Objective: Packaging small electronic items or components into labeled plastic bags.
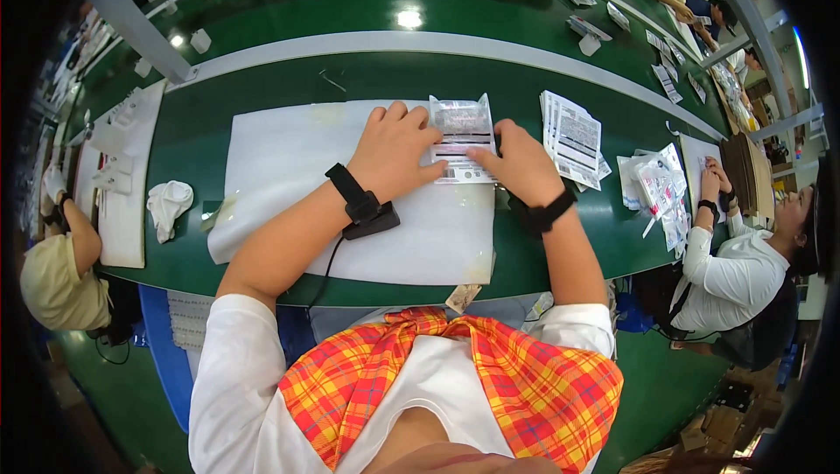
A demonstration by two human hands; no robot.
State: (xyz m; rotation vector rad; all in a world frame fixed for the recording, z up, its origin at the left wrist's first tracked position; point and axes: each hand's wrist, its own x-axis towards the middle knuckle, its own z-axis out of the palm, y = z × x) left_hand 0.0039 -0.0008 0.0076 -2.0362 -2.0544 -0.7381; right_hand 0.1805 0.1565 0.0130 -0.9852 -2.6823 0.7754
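Note:
A flat clear plastic packet [462, 115] with a printed white lower part lies on a white sheet [289, 172]. My left hand [398, 149] is at its left side, thumb and forefinger bent against the edge. On the opposite side my right hand [523, 166] pinches the packet, its thumb over the printed part and the other fingers curled by the edge. What the packet contains is hard to make out. Just right of my right hand, a fanned stack of printed cards [573, 137] rests on the green table [516, 255].
Several filled plastic packets [661, 190] lie heaped at the right. A crumpled white cloth [169, 207] is on the left. A pale rail [394, 43] crosses behind the sheet. People [744, 273] sit at both sides. A cable [325, 273] trails from my left wrist's black device.

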